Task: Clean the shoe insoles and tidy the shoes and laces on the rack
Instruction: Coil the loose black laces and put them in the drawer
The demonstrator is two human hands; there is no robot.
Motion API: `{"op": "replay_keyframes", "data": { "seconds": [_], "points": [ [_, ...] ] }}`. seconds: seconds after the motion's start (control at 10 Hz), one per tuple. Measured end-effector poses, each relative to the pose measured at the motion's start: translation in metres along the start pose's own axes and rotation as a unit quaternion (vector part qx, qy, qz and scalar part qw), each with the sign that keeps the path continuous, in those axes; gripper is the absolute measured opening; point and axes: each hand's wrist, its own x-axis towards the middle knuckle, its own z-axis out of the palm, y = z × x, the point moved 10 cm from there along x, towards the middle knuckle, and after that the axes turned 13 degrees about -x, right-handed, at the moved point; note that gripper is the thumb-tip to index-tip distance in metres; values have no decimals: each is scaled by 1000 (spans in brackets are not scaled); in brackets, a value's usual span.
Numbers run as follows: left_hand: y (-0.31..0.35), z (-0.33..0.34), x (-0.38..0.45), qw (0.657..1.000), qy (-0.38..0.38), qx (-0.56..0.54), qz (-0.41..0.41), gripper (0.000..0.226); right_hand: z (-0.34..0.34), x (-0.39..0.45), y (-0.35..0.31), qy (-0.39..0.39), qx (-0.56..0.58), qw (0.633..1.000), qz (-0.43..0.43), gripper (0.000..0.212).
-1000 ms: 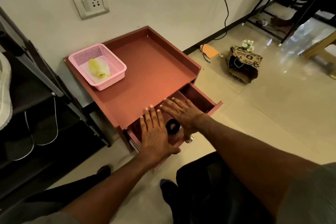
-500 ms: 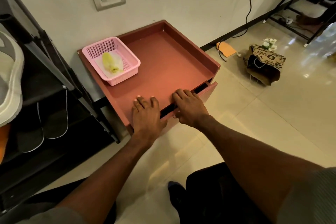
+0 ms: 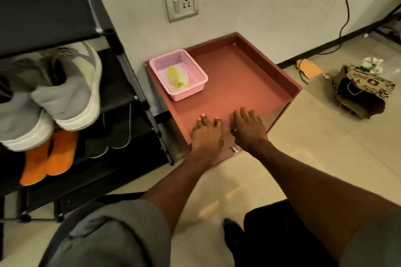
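- Since the frame half a second ago, the drawer of the small reddish-brown cabinet has gone from open by a narrow gap to pushed in, and the view has swung left to take in more of the shoe rack.
- Both hands hold nothing. The left hand lies palm down over the cabinet's front edge, its fingers slightly bent with the tips touching the top surface.
- The right hand lies just beside it, palm down, fingers spread and fairly straight on the same edge. A small metal drawer knob shows just below it.
- A pink plastic basket sits on the back left corner of the cabinet top, well apart from the hands. Inside it lies a yellow cloth on something white.
- The black shoe rack stands to the left of the cabinet, against the wall.
- 2 grey sneakers with white soles rest on a middle shelf, tilted with heels toward the viewer.
- On the shelf below lie 2 orange insoles, side by side and touching, and beside them 2 dark insoles with pale edges.
- A brown printed paper bag lies on the tiled floor to the right, with white flowers at its far side.
- A wall socket is mounted above the cabinet.
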Motion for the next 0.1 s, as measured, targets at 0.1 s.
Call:
{"op": "replay_keyframes", "data": {
  "seconds": [0.1],
  "points": [
    [2, -39, -29, 997, 60, -32, 30, 48, -30, -11, -13, 5, 44, 999, 10, 61]
  ]
}}
